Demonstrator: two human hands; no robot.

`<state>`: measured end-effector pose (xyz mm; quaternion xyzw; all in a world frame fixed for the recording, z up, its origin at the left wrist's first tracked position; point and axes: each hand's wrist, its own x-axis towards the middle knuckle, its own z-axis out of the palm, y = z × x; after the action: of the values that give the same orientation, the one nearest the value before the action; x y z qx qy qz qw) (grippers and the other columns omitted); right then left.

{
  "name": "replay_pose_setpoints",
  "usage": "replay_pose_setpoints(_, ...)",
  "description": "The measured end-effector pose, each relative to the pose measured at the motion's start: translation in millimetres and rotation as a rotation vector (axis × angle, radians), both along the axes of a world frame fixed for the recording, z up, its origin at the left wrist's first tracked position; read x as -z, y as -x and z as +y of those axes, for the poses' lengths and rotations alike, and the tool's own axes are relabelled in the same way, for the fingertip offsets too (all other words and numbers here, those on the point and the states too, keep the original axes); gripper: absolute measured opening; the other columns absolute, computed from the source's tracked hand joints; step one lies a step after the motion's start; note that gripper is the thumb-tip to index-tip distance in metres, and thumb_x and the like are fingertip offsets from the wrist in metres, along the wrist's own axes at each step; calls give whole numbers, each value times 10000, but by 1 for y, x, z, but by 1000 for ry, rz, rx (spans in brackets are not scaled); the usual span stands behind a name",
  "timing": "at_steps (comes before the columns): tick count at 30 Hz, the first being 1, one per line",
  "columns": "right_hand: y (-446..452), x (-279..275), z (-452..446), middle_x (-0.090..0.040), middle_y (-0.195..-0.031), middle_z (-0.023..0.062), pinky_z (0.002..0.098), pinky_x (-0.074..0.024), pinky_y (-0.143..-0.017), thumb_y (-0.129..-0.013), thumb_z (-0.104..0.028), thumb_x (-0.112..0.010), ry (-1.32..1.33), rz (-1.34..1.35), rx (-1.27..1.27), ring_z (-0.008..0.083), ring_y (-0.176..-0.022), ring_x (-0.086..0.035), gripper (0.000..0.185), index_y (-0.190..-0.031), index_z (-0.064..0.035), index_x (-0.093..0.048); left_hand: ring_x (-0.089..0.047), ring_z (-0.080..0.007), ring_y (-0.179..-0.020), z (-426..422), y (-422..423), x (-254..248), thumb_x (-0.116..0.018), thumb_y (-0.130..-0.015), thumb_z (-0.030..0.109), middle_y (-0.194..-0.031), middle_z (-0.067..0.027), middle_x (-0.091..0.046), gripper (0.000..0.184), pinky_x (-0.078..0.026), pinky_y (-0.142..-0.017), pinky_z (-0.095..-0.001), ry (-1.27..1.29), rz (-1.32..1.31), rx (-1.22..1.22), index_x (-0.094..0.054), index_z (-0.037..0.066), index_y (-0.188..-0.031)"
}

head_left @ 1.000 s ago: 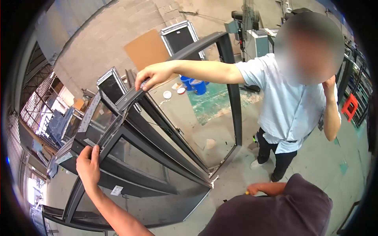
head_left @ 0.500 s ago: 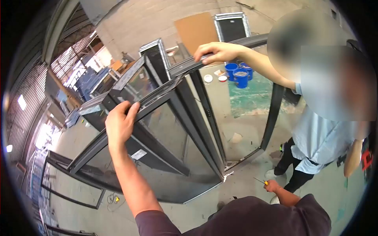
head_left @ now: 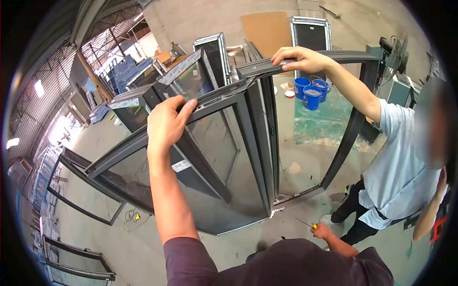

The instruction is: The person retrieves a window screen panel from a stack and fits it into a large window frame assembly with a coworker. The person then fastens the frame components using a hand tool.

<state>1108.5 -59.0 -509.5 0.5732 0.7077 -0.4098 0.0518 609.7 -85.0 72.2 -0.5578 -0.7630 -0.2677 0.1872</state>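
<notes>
My left hand (head_left: pixel 168 123) grips the top rail of a dark glazed frame (head_left: pixel 248 152), its thumb on the upper edge. Low at the right, my right hand (head_left: pixel 322 232) is closed round the yellow handle of a screwdriver (head_left: pixel 304 223), whose thin shaft points up and left. A second dark frame (head_left: pixel 357 121) stands at an angle to the first. A co-worker's hand (head_left: pixel 300 60) rests on its top rail. A white label (head_left: pixel 181 166) shows on a dark profile behind the glass.
The co-worker (head_left: pixel 391 157) in a light blue shirt stands at the right. Blue buckets (head_left: pixel 312 99) are on the floor behind the frames. More frames (head_left: pixel 78 257) lie at the lower left, near a coiled cable with a yellow part (head_left: pixel 137 216). A brown board (head_left: pixel 265 35) leans on the wall.
The view has swung, so the frames and co-worker sit differently in the picture. The screwdriver's shaft now shows. My left hand still holds the top rail.
</notes>
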Motion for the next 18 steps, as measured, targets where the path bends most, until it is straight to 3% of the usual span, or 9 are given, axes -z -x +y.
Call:
replay_pose_setpoints(11,-57,57,-35,-667,-971,210,427,-509,-800,-786,-319,-606,180,-247,-216,355,-920,-637,319,-911,-35,-679,-603,-356,-715,0,0,1,-584,-882,456,-714,-137,-625,425,-450,-618,-420,-3,-18,1,-634,45,-784)
replay_pose_setpoints(18,-47,47,-23,-674,-944,196,415,-516,-774,-770,-316,-621,109,-224,-153,331,-881,-650,317,-889,-30,-684,-601,-357,-698,1,1,1,-591,-881,455,-703,-141,-620,420,-449,-609,-420,-6,-4,-5,-635,48,-789)
